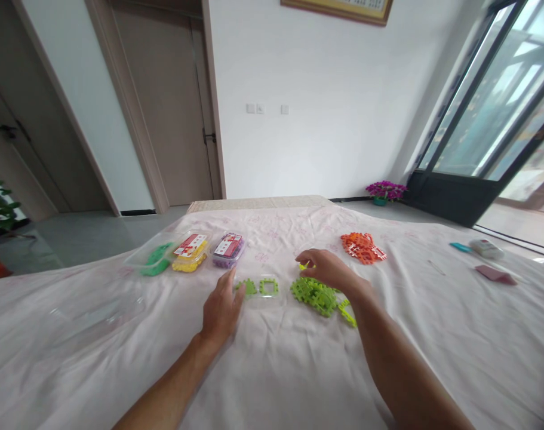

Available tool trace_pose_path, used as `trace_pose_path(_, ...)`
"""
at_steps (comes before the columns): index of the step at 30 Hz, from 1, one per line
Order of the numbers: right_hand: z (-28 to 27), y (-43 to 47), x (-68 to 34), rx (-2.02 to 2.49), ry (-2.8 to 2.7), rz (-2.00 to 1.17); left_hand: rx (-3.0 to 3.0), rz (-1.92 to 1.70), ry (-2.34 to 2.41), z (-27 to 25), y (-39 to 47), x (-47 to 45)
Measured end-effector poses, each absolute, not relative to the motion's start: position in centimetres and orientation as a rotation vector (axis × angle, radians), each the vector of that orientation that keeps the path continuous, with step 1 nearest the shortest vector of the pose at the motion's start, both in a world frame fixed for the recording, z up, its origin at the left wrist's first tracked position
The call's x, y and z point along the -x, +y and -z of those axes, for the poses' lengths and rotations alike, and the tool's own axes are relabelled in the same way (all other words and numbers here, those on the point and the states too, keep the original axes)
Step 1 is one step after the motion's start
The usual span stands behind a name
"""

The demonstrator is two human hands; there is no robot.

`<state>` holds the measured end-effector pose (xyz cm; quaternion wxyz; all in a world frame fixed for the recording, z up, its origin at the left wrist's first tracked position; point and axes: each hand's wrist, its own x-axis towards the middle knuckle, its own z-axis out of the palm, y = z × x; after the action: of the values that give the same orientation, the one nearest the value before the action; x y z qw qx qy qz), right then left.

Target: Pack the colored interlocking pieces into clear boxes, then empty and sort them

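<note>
My left hand (221,306) is at the left end of a small clear plastic box (256,296), its thumb and fingers closed on that edge. Inside the box lie a green notched plastic building piece (248,287) and a green square frame piece (269,286). Over the far side of a heap of green building pieces (315,295), my right hand (323,267) is bent downward with curled fingers. A yellow-green building piece (303,267) shows at its fingertips, partly covered by the hand. Another yellow-green piece (347,313) lies beside the heap, near my right wrist.
Clear boxes of green pieces (159,259), yellow pieces (190,253) and purple pieces (228,251) stand at the far left. Orange-red pieces (362,248) are heaped at the far right. A transparent lid or tray (97,313) lies left; a pink cloth (495,275) lies right.
</note>
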<state>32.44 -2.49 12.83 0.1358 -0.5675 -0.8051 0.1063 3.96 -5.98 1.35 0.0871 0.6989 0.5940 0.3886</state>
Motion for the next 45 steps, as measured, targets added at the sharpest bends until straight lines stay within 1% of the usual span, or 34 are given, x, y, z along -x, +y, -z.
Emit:
trace_pose_path(4,-12.8,-2.4,-34.1,1.978,-2.429,-0.275,-2.060,-1.245,1.758,-0.7,-5.7,-3.7)
trace_pose_path(7,-12.0,-2.3,-33.9,2.029,-2.423,-0.258,-2.028,-1.293,1.709,-0.5,-5.5,-3.7)
trace_pose_path(11,-10.6,-1.9,-32.5,1.913,-2.484,-0.228,-2.018,-1.335,1.645,-0.3,-5.5,-3.6)
trace_pose_path(17,-9.2,-1.5,-31.7,1.836,-2.550,-0.210,-2.037,-1.307,1.628,-0.1,-5.2,-3.4)
trace_pose_path(23,-11.3,-1.8,-32.5,1.831,-2.269,-0.288,-2.014,-1.302,1.587,-0.1,-5.1,-3.3)
trace_pose_path(26,-12.4,-2.0,-32.6,1.752,-2.019,-0.228,-2.015,-1.292,1.562,0.0,-5.1,-3.4)
trace_pose_path(29,-12.3,-2.0,-31.4,1.635,-1.877,-0.293,-2.041,-1.262,1.539,0.0,-5.4,-3.7)
trace_pose_path(33,-10.8,-2.4,-28.6,1.528,-1.968,-0.462,-2.078,-1.203,1.544,-0.2,-5.8,-4.2)
trace_pose_path(38,-9.0,-3.0,-25.6,1.463,-2.094,-0.512,-2.107,-1.120,1.545,-0.7,-6.3,-4.6)
trace_pose_path(42,-7.8,-2.8,-24.6,1.430,-2.136,-0.653,-2.164,-1.092,1.565,-1.0,-6.4,-4.7)
trace_pose_path(45,-7.6,-2.6,-24.5,1.403,-2.156,-0.581,-2.281,-1.110,1.613,-1.3,-6.5,-4.7)
